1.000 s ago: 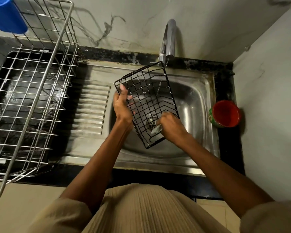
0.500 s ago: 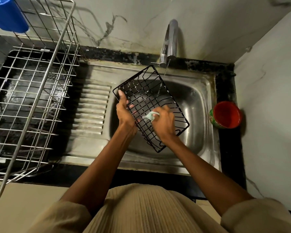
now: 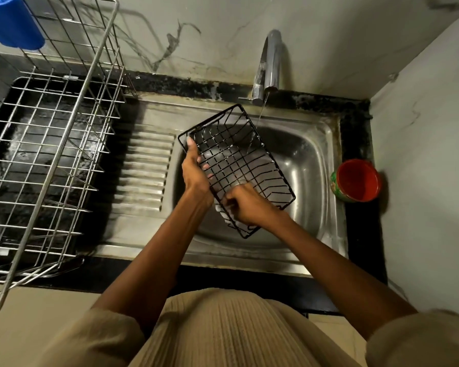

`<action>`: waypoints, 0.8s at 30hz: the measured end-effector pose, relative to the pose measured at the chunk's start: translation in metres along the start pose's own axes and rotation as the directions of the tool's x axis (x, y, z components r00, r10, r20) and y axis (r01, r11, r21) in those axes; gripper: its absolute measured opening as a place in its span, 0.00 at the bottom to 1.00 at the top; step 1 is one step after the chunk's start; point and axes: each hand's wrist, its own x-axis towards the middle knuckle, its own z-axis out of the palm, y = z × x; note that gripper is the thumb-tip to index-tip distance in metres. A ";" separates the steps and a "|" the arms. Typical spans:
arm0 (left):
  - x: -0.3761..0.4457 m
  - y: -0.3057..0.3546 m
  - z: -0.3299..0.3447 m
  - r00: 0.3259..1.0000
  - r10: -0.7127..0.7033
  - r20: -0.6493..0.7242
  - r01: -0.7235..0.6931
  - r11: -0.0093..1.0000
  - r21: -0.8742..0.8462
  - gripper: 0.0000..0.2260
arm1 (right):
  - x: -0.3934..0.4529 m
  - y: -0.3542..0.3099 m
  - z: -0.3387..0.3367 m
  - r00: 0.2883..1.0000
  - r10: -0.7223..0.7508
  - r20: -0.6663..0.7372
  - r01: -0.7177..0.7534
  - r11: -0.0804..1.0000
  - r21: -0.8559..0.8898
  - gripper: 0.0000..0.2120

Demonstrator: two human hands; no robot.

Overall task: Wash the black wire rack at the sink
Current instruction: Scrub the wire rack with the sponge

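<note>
One black wire rack (image 3: 239, 165) is held tilted over the basin of the single steel sink (image 3: 310, 160), clear of the basin floor. The left hand (image 3: 195, 176) grips the rack's left long edge, thumb along the rim and fingers curled through the wires from below. The right hand (image 3: 245, 205) is closed in a fist at the rack's near end, pressed against the wires; a pale scrap shows under its fingers, but what it holds is too blurred to tell. One tap (image 3: 268, 64) stands behind the sink, and a thin stream of water (image 3: 261, 112) falls from it just past the rack's far right corner. To the left of the basin lies the ribbed drainboard (image 3: 143, 168), and beyond it one large silver wire dish drainer (image 3: 51, 144) rests on the dark desk (image 3: 361, 234). One blue cup (image 3: 11, 22) sits at the drainer's far left corner. One red cup (image 3: 358, 180) stands on the desk just right of the sink, against the wall.
</note>
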 end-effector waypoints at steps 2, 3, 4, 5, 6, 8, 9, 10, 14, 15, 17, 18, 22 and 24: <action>0.003 0.011 -0.001 0.998 -0.055 -0.013 0.056 0.997 0.047 0.31 | -0.007 0.003 -0.006 0.986 0.086 0.141 -0.094 0.994 0.054 0.17; 0.001 0.017 0.000 0.996 -0.089 -0.008 0.089 0.994 0.057 0.29 | -0.011 0.004 -0.014 0.981 0.096 0.171 -0.107 0.993 0.058 0.18; 0.002 0.019 0.001 0.991 -0.134 0.016 0.133 0.989 0.059 0.27 | -0.016 0.004 -0.023 0.976 0.092 0.195 -0.103 0.994 0.043 0.18; 0.000 0.020 0.002 0.984 -0.173 0.033 0.169 0.981 0.091 0.26 | -0.022 0.002 -0.033 0.973 0.079 0.218 -0.086 0.996 0.019 0.17; 0.000 0.019 0.004 0.978 -0.209 0.028 0.204 0.971 0.128 0.25 | -0.028 0.001 -0.041 0.971 0.062 0.233 -0.063 0.998 -0.003 0.16; -0.006 0.021 0.008 0.952 -0.307 0.004 0.301 0.936 0.182 0.23 | -0.040 0.000 -0.052 0.978 0.038 0.204 -0.034 0.999 -0.026 0.15; -0.009 0.025 0.009 0.935 -0.355 -0.013 0.350 0.914 0.205 0.22 | -0.044 0.002 -0.055 0.986 0.036 0.163 -0.033 0.999 -0.022 0.17; -0.010 0.027 0.011 0.918 -0.395 -0.031 0.392 0.892 0.224 0.21 | -0.048 0.004 -0.056 0.995 0.029 0.100 -0.028 1.000 -0.010 0.18; -0.008 0.023 0.011 0.859 -0.502 -0.099 0.511 0.828 0.232 0.25 | -0.054 0.012 -0.059 0.969 -0.068 -0.236 0.076 0.997 0.024 0.17; -0.008 0.021 0.009 0.842 -0.531 -0.100 0.538 0.811 0.228 0.27 | -0.054 0.013 -0.060 0.953 -0.091 -0.289 0.104 0.994 0.032 0.16; -0.006 0.016 0.006 0.822 -0.561 -0.102 0.568 0.791 0.228 0.27 | -0.055 0.015 -0.059 0.928 -0.115 -0.354 0.136 0.990 0.036 0.18; -0.006 0.014 0.006 0.816 -0.571 -0.092 0.575 0.783 0.239 0.25 | -0.055 0.015 -0.058 0.917 -0.107 -0.384 0.127 0.992 0.027 0.20; -0.010 0.009 0.008 0.831 -0.555 -0.038 0.540 0.788 0.295 0.26 | -0.049 0.013 -0.066 0.865 -0.071 -0.497 0.095 0.995 0.023 0.22; -0.014 0.001 0.012 0.903 -0.408 -0.136 0.422 0.785 0.453 0.33 | -0.041 0.014 -0.077 0.849 -0.067 -0.525 0.129 0.988 0.082 0.23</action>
